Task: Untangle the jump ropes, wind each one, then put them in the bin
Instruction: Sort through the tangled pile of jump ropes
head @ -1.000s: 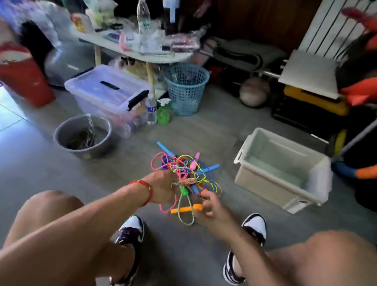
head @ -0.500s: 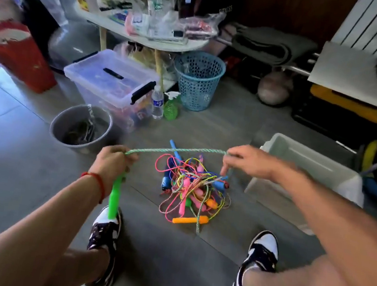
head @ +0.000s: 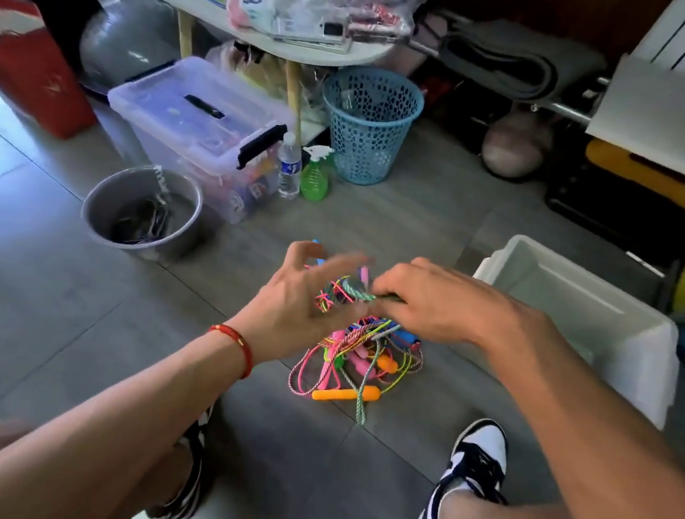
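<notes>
Green rope (head: 356,293) runs roughly left-right btwn both hands, seemingly.

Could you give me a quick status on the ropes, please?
Left hand spread open, right hand gripping green rope. Tangle on floor, unsorted. Bin beside it, nothing blocking.

Your two hands meet, raised in front of you.
Your left hand (head: 297,305) spreads blurred fingers; your right hand (head: 427,304) is knuckles-up, fingers curled, grip unclear.
</notes>
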`<action>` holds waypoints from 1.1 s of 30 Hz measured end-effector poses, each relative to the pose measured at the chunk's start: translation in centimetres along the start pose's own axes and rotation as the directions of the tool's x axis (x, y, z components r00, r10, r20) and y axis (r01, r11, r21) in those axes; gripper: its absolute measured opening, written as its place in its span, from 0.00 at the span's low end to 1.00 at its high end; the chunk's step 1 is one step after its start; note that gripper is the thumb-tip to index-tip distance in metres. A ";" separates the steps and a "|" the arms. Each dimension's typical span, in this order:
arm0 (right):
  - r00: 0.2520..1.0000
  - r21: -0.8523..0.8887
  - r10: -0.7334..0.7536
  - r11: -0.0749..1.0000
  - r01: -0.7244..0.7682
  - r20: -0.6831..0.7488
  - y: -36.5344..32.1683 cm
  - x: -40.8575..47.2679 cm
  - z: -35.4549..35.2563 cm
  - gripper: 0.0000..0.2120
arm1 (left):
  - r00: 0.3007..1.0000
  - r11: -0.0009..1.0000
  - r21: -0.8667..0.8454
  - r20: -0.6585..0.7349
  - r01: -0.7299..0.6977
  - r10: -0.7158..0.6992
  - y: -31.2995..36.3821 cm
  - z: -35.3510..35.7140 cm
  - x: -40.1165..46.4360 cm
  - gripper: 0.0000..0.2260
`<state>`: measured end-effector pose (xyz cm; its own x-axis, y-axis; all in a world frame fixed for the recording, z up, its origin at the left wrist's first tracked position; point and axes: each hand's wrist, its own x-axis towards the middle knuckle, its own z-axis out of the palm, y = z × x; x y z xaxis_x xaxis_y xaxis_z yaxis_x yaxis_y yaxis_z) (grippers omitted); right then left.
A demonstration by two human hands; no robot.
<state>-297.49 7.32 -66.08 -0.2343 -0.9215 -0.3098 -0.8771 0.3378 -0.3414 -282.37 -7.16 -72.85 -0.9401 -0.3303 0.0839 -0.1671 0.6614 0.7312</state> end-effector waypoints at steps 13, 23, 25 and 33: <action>0.926 0.097 0.318 0.935 -0.342 0.203 13.1 -2.2 7.5 0.14 | 0.854 0.906 -0.161 -0.303 0.392 -0.423 -5.6 -5.0 -1.8 0.15; 0.942 0.224 -0.003 0.971 0.083 -0.335 2.0 -1.7 1.4 0.09 | 0.625 0.718 0.552 0.395 0.424 -0.673 -5.9 1.6 -7.0 0.19; 0.967 0.148 -0.070 0.983 0.109 -0.245 -0.3 -0.9 2.5 0.12 | 0.791 0.882 0.130 0.397 0.453 -0.465 -3.0 2.0 -7.2 0.22; 0.995 -0.020 0.098 0.995 -0.097 0.032 4.9 -0.7 5.3 0.19 | 0.988 0.939 -0.310 0.009 0.147 -0.152 -0.2 -3.2 -6.2 0.19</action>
<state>-299.42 10.70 -72.27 -0.3055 -0.8772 -0.3704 -0.8583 0.4221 -0.2918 -275.54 -7.35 -71.34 -0.9065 -0.4208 -0.0344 -0.2035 0.3642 0.9088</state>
